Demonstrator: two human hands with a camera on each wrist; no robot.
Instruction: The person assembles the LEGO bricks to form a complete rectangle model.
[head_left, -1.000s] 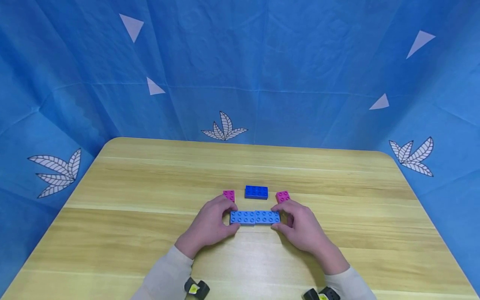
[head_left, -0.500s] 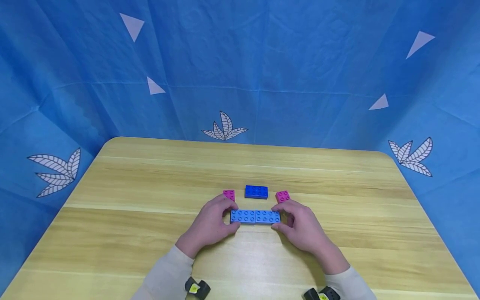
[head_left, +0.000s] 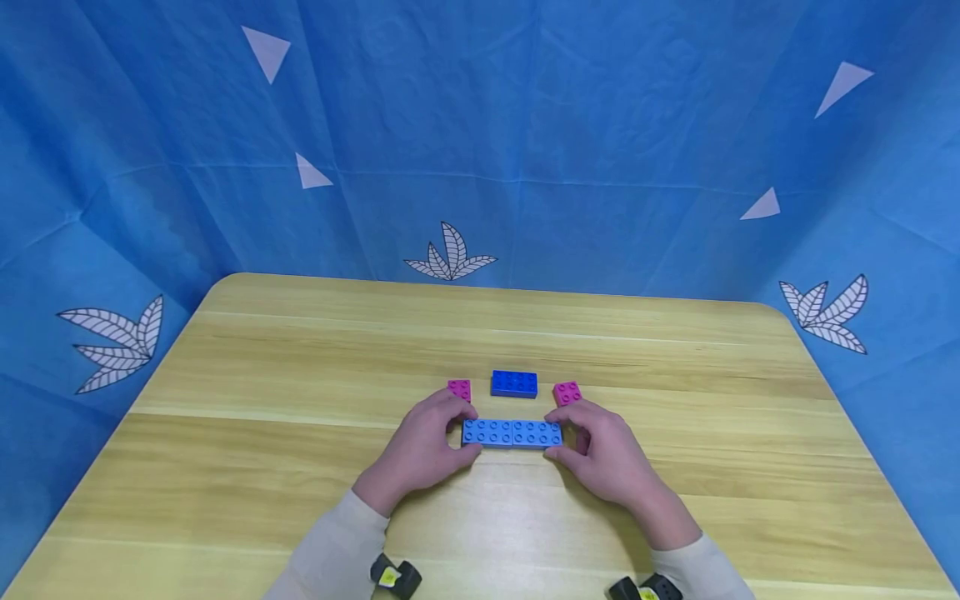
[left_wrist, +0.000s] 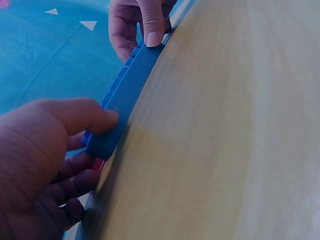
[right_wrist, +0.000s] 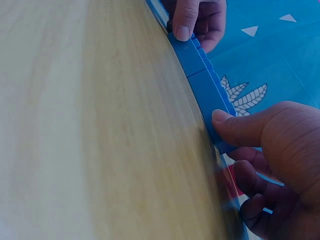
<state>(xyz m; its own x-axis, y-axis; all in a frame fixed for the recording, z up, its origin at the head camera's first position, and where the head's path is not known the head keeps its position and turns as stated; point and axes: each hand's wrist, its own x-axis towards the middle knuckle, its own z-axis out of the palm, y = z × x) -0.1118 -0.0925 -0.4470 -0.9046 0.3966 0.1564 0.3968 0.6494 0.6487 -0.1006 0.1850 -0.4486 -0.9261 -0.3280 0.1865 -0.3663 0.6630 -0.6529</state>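
Hardly anything has moved since a second ago: the left hand still pinches the outer end of the left light-blue eight-stud brick between thumb and fingers, and the right hand likewise grips the right light-blue eight-stud brick. Both bricks sit studs up and end to end, touching at a thin seam, nearer the person than the dark-blue eight-stud brick on the wooden tabletop. Just beyond the hands lie the left magenta four-stud brick, partly hidden, and the right magenta four-stud brick.
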